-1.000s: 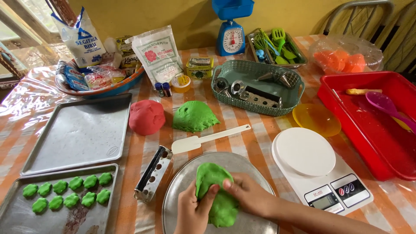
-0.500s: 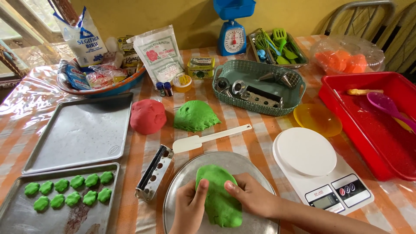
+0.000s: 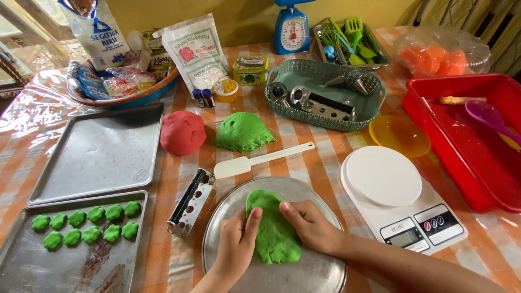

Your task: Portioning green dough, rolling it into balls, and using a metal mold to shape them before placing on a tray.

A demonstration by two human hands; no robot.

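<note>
- Head view, the hands: the left hand (image 3: 236,245) and right hand (image 3: 310,227) both lie flat and open on the slab of soft green dough (image 3: 273,228), one on each side, gripping nothing. A second ago the left hand sat lower and the right lay across the slab's upper edge; they have since drawn apart.
- Head view, the dough: it rests on the round metal plate (image 3: 320,271) at the table's near edge. It is now broader and flatter than a second ago, so I judge the pressing-out to be under way.
- Head view, surroundings, unchanged: a white plastic spatula (image 3: 260,161) just beyond the plate, a metal cutter tool (image 3: 190,203) at its left, a red dough ball (image 3: 183,132) and a green dough mound (image 3: 242,132) mid-table, a white digital scale (image 3: 399,195) to the right, and a metal baking tray (image 3: 32,266) with small green dough pieces (image 3: 87,227) at the near left corner.
</note>
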